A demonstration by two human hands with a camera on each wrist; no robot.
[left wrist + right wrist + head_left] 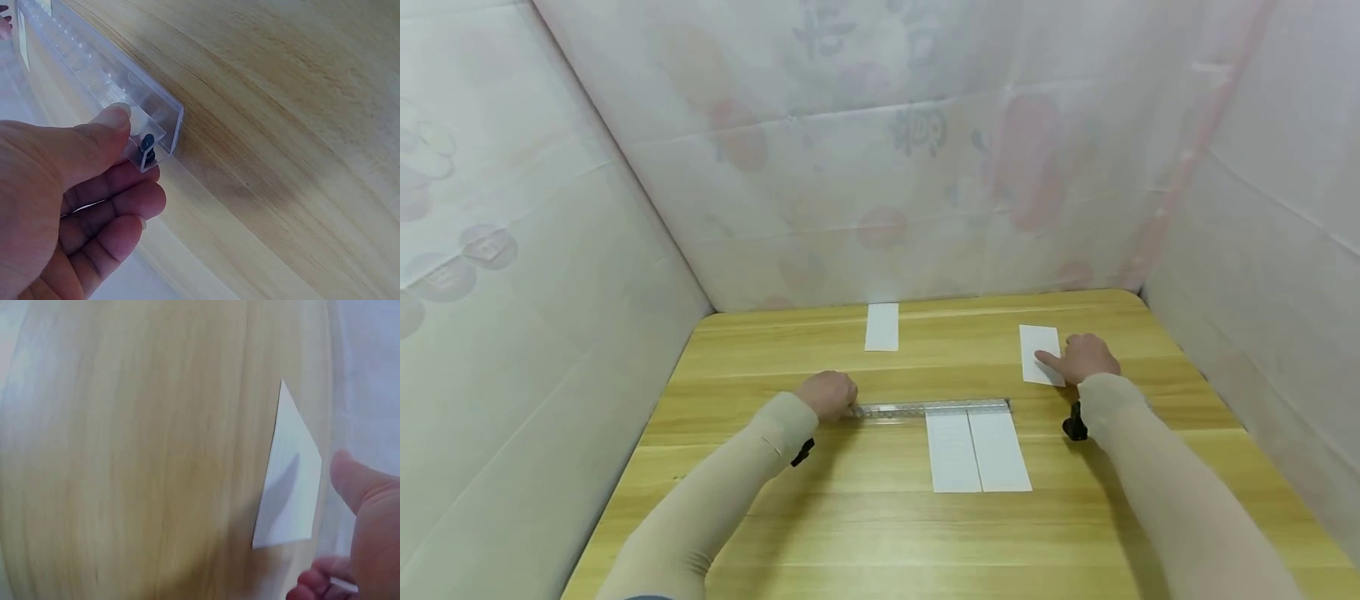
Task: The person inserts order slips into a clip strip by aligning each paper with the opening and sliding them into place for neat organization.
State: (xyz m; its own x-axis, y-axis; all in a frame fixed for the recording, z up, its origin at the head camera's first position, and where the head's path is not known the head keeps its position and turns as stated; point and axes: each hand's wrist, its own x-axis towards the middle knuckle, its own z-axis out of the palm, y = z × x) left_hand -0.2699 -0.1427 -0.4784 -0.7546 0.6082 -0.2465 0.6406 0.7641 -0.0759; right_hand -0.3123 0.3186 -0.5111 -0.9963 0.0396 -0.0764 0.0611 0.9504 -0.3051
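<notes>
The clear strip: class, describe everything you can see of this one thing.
Long, straight and see-through, like plastic, the clear strip has folded walls, a row of small dots along it, and a small dark piece at one end. The left hand pinches that end. It runs sideways, its other end at the far edges of two white cards.

One left hand [827, 395] and one right hand [1086, 358] are shown, two in all. One back card [882, 327], one right card [1036, 342] and two front cards [953, 450] are counted, making four. One clear strip [895, 411] and one table [820, 533] are seen. Three cloth walls [850, 183], two sleeves [722, 483] and two black wrist devices [1075, 422] are also counted.
</notes>
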